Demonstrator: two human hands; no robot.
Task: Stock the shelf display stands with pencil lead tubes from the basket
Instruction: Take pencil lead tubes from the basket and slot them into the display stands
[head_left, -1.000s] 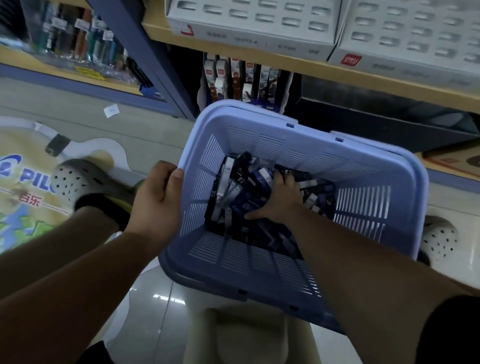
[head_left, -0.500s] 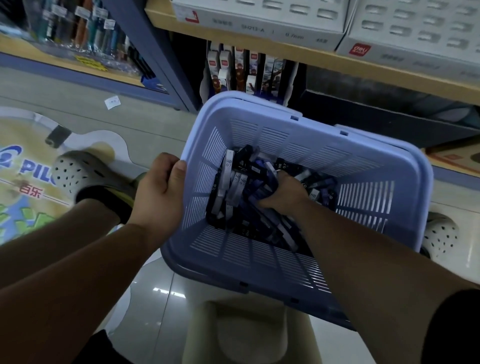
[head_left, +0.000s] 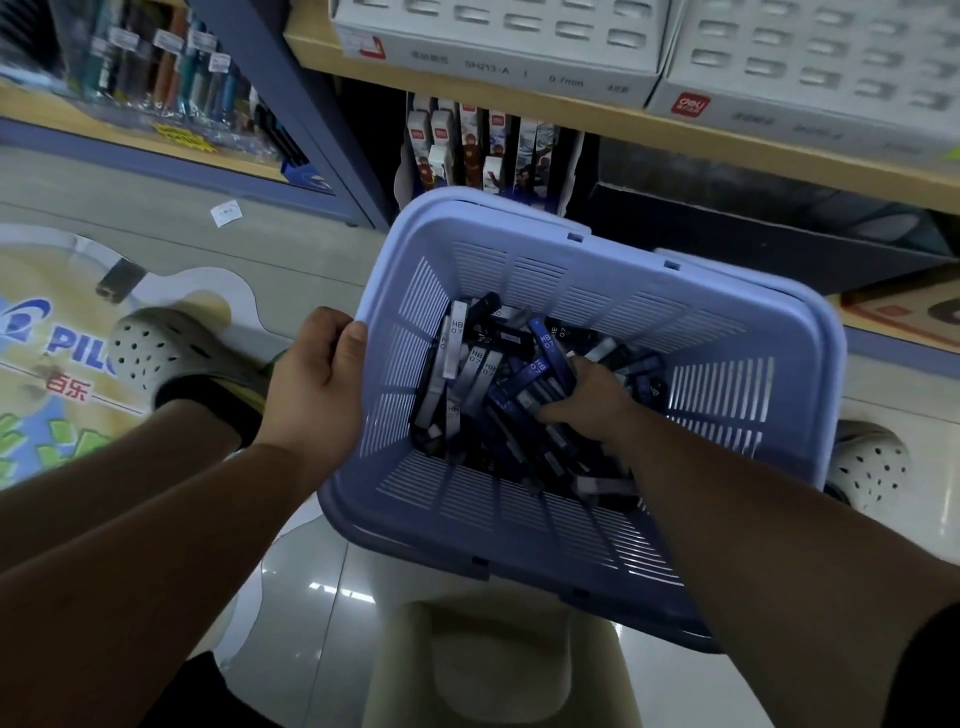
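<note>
- Your wooden shelf up top holds two white display boxes, side by side.
- The shiny floor has a big Pilot sticker, a small paper scrap and your cream clogs on it.

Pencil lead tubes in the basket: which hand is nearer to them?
Right. The right hand is down in the basket, gripping a bunch of pencil lead tubes; the left hand grips the basket's left rim, apart from the pile.
</note>
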